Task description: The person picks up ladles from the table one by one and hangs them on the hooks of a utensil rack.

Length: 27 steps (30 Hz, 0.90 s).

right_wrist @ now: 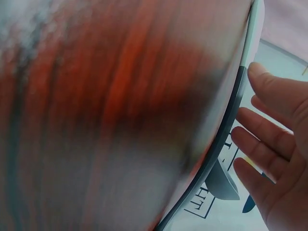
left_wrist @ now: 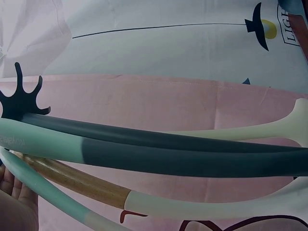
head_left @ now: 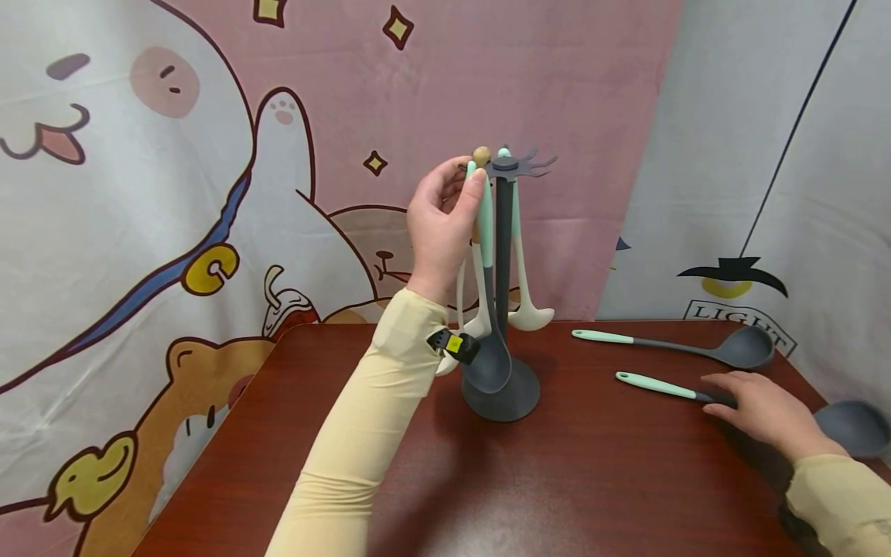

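Observation:
My left hand (head_left: 445, 224) is raised at the top of a dark utensil stand (head_left: 503, 232). Its thumb and fingers pinch the mint handle (head_left: 486, 224) of a grey serving spoon (head_left: 489, 363), whose bowl hangs before the base. In the left wrist view, that mint-and-dark handle (left_wrist: 43, 139) runs across the middle, with fingers at the lower left partly hidden. On the right, my right hand (head_left: 762, 406) is over a grey ladle (head_left: 852, 425) lying on the table. The right wrist view shows its fingers (right_wrist: 267, 134) spread beside the dark shaft (right_wrist: 226, 130).
Another mint-handled grey ladle (head_left: 745, 348) lies farther back on the reddish-brown table (head_left: 557, 480). On the stand hang a white ladle (head_left: 530, 316) and other white utensils, one with a wooden grip (left_wrist: 82, 178). Printed cloth (head_left: 543, 77) hangs behind the table.

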Motion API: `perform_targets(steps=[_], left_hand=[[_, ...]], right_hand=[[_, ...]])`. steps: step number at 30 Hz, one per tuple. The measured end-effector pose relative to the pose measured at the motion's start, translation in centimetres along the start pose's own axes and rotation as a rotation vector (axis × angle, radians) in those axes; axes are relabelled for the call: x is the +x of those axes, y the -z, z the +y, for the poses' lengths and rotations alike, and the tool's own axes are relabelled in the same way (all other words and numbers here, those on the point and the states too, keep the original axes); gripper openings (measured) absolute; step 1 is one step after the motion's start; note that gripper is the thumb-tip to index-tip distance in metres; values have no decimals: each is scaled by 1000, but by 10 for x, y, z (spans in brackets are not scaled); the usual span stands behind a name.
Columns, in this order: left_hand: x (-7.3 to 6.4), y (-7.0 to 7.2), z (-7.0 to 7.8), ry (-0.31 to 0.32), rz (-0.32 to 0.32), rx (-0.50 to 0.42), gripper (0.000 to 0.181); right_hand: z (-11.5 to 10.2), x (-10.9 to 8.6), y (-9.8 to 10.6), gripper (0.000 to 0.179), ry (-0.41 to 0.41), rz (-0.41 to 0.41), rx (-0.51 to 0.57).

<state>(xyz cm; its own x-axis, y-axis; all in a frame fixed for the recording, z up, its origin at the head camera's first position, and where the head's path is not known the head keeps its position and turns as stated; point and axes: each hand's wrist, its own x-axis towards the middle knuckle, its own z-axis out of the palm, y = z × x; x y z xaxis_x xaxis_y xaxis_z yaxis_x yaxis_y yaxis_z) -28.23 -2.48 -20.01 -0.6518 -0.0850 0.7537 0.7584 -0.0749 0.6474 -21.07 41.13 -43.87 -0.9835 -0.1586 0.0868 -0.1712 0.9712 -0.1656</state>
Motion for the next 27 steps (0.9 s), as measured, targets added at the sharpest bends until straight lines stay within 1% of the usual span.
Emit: perform_targets(steps=[6,12,16,19,27], left_hand=[[-1,1,1,0,-4,8,33],[1,0,0,-21,9,6,32],[1,0,0,-20,11,-7,33],[1,0,0,-15,8,-17,33],[1,0,-1,-9,6,-17,33]], right_hand=[[0,1,0,37,-1,1,-16],[1,4,-2,28,-49,4,-9],[2,5,-3,23,-72,5,-3],[4,7,-3,22,-79,-10,-2],[7,10,-4,19,-61,-23,-10]])
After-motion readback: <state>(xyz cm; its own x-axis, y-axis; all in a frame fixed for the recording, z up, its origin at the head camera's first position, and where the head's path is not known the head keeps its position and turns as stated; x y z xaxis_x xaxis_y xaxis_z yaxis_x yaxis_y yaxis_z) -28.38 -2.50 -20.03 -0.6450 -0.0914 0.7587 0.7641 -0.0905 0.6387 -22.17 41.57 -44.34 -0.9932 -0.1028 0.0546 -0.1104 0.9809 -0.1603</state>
